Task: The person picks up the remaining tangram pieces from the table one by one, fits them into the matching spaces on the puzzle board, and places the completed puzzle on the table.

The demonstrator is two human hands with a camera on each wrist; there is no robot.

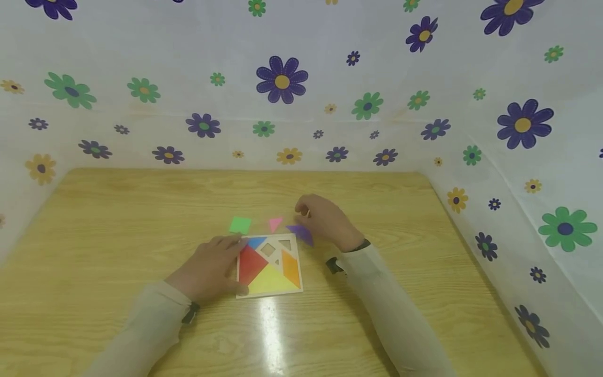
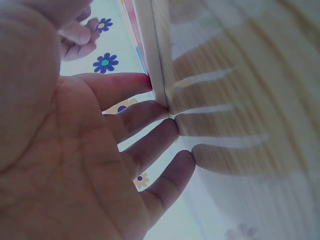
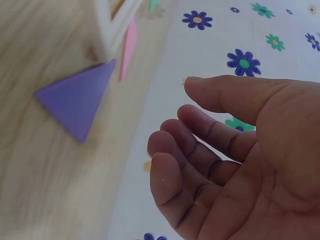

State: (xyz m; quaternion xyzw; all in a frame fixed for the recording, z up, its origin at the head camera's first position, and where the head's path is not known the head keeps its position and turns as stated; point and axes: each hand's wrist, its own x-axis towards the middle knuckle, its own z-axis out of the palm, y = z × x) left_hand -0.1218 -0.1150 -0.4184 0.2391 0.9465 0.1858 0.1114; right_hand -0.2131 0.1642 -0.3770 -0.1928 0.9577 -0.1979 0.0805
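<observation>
The left hand [image 1: 209, 267] lies flat with straight fingers against the left edge of the puzzle tray [image 1: 269, 292], which sits near the middle of the wooden table [image 1: 118, 220]. The left wrist view shows what the head view cannot: the fingertips [image 2: 172, 125] press the tray's thin side wall [image 2: 150, 55] where it meets the table top.

The right hand [image 1: 325, 217] hovers just past the tray's far right corner, fingers loosely curled and holding nothing, as its wrist view makes plain. Directly beside it lies the purple triangle [image 1: 301, 234], touching or nearly touching that tray corner; the blur makes this hard to judge. A pink triangle [image 1: 275, 223] lies just beyond the tray's far edge, and a green square [image 1: 241, 224] sits off its far left corner.

Inside the tray are red [image 1: 250, 263], yellow [image 1: 271, 281], orange [image 1: 291, 267] and blue [image 1: 256, 242] pieces, with bare slots along the far side.

White sheeting printed with purple, green and yellow flowers [image 1: 281, 79] walls the table on three sides. A glare streak runs across the table's near edge.
</observation>
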